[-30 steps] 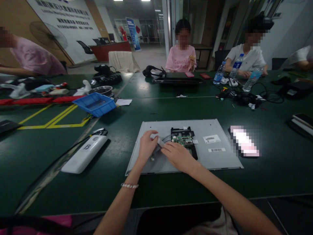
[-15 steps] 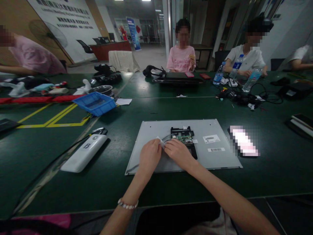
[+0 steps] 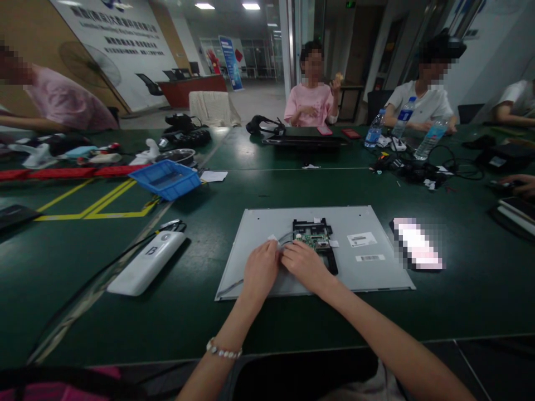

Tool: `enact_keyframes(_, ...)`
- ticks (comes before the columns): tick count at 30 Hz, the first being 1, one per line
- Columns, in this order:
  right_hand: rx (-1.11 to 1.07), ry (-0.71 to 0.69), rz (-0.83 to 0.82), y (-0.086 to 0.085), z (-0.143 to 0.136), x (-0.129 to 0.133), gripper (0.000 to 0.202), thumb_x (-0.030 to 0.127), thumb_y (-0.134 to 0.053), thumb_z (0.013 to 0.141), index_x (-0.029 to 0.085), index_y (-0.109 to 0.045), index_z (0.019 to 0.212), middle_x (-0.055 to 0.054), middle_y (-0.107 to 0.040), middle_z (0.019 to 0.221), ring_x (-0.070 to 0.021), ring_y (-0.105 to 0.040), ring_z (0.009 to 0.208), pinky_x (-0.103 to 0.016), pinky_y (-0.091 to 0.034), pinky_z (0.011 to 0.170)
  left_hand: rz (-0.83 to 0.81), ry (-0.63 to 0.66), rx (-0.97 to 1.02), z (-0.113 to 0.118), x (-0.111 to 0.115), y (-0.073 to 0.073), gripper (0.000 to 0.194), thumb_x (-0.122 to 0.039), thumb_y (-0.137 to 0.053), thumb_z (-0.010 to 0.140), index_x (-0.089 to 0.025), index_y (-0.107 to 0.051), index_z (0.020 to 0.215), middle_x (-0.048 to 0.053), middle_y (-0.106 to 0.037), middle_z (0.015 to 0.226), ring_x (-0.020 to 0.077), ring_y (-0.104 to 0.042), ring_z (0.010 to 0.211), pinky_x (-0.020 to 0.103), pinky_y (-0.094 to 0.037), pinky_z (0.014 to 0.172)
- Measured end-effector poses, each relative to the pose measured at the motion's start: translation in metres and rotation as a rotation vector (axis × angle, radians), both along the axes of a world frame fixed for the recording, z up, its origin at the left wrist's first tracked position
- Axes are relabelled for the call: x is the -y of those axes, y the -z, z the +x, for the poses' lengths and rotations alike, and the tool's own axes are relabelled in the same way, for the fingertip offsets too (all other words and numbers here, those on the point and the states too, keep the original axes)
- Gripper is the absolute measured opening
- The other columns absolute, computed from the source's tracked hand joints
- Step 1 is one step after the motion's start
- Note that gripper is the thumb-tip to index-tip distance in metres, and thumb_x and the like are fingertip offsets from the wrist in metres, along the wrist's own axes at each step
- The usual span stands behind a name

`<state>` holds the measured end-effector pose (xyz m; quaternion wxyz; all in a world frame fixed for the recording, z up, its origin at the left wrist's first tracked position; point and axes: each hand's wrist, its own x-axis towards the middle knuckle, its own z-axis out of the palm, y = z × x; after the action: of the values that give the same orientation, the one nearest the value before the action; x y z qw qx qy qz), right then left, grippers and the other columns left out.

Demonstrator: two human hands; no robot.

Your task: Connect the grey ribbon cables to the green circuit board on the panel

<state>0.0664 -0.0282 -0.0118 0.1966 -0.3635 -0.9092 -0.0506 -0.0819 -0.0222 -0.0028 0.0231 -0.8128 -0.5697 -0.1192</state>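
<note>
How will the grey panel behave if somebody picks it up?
The panel is probably stiff, because it lies flat with straight edges. Its exposed circuit board looks fragile, so a careless grip might damage it. The thin, bending cable would likely flop about.

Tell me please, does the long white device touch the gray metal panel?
Apart. The head view shows a strip of green tabletop between the long white device and the left edge of the gray metal panel.
</note>
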Motion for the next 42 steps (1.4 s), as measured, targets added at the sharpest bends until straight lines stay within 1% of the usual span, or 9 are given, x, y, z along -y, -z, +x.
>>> enact_keyframes(4,-0.003,0.005,-0.033,-0.001,0.001,0.006,0.020,0.013,-0.046,0.089,0.012,-0.063,0.101,-0.010,-0.067,0.105,-0.0197,-0.054,0.109,-0.041,-0.029,0.108,-0.011,-0.004,-0.023,0.000,0.000,0.001,0.020,-0.012,-0.038,0.090,-0.016,-0.053,0.101,0.013,-0.065,0.101,0.0252,-0.061,0.096,0.035,-0.042,0.086)
enact_keyframes(11,-0.017,-0.002,-0.091,-0.012,0.008,0.031,0.059,0.051,-0.046,0.086,0.005,-0.051,0.124,-0.017,-0.058,0.124,-0.0271,-0.042,0.125,-0.048,-0.014,0.113,-0.022,-0.008,0.012,0.000,-0.002,0.006,0.025,-0.013,-0.041,0.089,-0.014,-0.051,0.111,0.016,-0.061,0.116,0.0248,-0.057,0.107,0.037,-0.038,0.096)
enact_keyframes(16,-0.021,0.013,-0.118,-0.010,0.008,0.044,0.073,0.061,-0.042,0.084,0.004,-0.046,0.129,-0.020,-0.051,0.131,-0.0285,-0.039,0.128,-0.049,-0.011,0.114,-0.020,-0.042,0.044,0.001,0.000,0.004,0.025,-0.019,-0.043,0.089,-0.015,-0.051,0.113,0.015,-0.063,0.110,0.0255,-0.060,0.103,0.037,-0.040,0.092)
enact_keyframes(26,-0.092,0.050,-0.195,-0.016,0.017,0.053,0.052,0.045,-0.045,0.089,0.010,-0.048,0.128,-0.015,-0.054,0.130,-0.0251,-0.040,0.127,-0.049,-0.019,0.112,-0.011,-0.048,0.126,-0.003,-0.003,0.004,0.030,-0.019,-0.047,0.086,-0.016,-0.049,0.116,0.013,-0.063,0.110,0.0238,-0.060,0.102,0.034,-0.044,0.088)
enact_keyframes(31,-0.290,0.179,-0.313,-0.024,0.068,0.044,0.033,0.030,-0.046,0.090,0.020,-0.056,0.120,-0.007,-0.060,0.121,-0.0207,-0.051,0.115,-0.041,-0.038,0.102,0.116,-0.016,0.162,-0.005,-0.002,-0.005,0.024,-0.017,-0.049,0.085,-0.016,-0.054,0.108,0.013,-0.057,0.121,0.0265,-0.052,0.113,0.041,-0.041,0.096)
enact_keyframes(33,-0.370,0.317,-0.366,-0.021,0.097,0.031,0.027,0.025,-0.047,0.088,0.020,-0.061,0.111,-0.007,-0.063,0.112,-0.0203,-0.057,0.105,-0.039,-0.043,0.094,0.168,0.019,0.165,-0.003,0.003,-0.010,0.023,-0.019,-0.048,0.087,-0.016,-0.054,0.108,0.013,-0.055,0.123,0.0264,-0.051,0.115,0.043,-0.041,0.097)
enact_keyframes(36,-0.425,0.408,-0.460,-0.010,0.132,0.007,0.023,0.021,-0.051,0.084,0.020,-0.063,0.103,-0.007,-0.064,0.104,-0.0200,-0.059,0.097,-0.037,-0.046,0.087,0.152,0.111,0.116,0.004,0.011,-0.014,0.025,-0.026,-0.049,0.088,-0.016,-0.053,0.111,0.011,-0.057,0.120,0.0254,-0.053,0.111,0.041,-0.043,0.094)
enact_keyframes(38,-0.445,0.430,-0.526,-0.001,0.144,-0.007,0.024,0.020,-0.055,0.080,0.019,-0.063,0.102,-0.007,-0.063,0.102,-0.0188,-0.060,0.088,-0.034,-0.048,0.080,0.131,0.139,0.041,0.011,0.015,-0.014,0.029,-0.026,-0.052,0.087,-0.016,-0.053,0.114,0.012,-0.057,0.120,0.0267,-0.053,0.111,0.042,-0.044,0.093)
enact_keyframes(42,-0.429,0.413,-0.570,0.009,0.144,-0.020,0.027,0.021,-0.063,0.073,0.019,-0.065,0.099,-0.007,-0.061,0.099,-0.0184,-0.059,0.086,-0.032,-0.047,0.078,0.106,0.140,-0.084,0.016,0.014,-0.015,0.029,-0.007,-0.045,0.085,-0.013,-0.057,0.111,0.013,-0.064,0.111,0.0254,-0.059,0.104,0.040,-0.045,0.089)
